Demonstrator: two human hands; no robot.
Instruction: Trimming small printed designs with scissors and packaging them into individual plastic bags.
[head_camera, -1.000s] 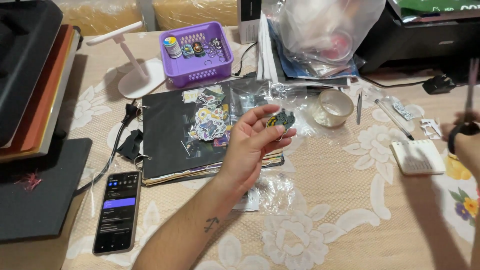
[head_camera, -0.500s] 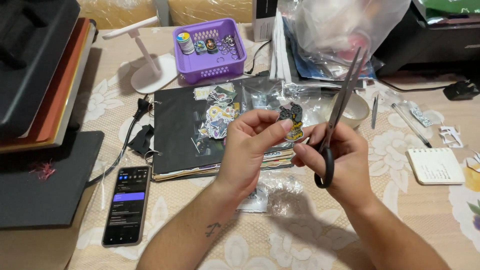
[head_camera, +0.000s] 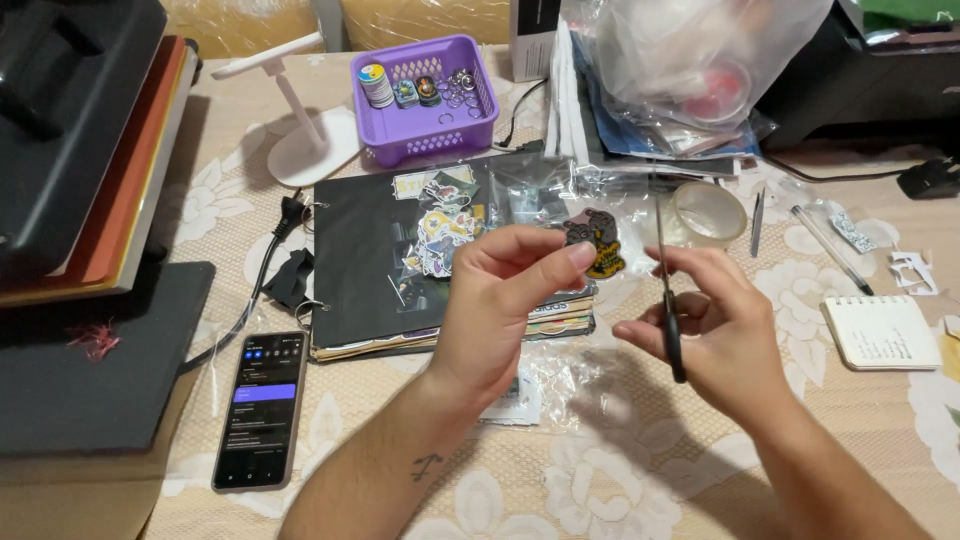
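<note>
My left hand (head_camera: 500, 295) pinches a small die-cut sticker (head_camera: 598, 240) between thumb and fingers, held up above a black binder (head_camera: 370, 260). My right hand (head_camera: 715, 325) grips black-handled scissors (head_camera: 668, 290), blades pointing up and away, just right of the sticker. The blade tips stand close to the sticker's right edge. More stickers (head_camera: 440, 225) lie piled on the binder behind my left hand.
A purple basket (head_camera: 425, 125) of small items and a white stand (head_camera: 300, 140) sit at the back. A phone (head_camera: 262, 408) lies at the left front, near a black press (head_camera: 70, 150). Tape roll (head_camera: 708, 212), pen (head_camera: 830, 248), notepad (head_camera: 882, 332) and plastic bags (head_camera: 690, 60) are at the right.
My right hand has come in from the right with the scissors and now holds them upright beside the sticker. My left hand has kept the sticker raised.
</note>
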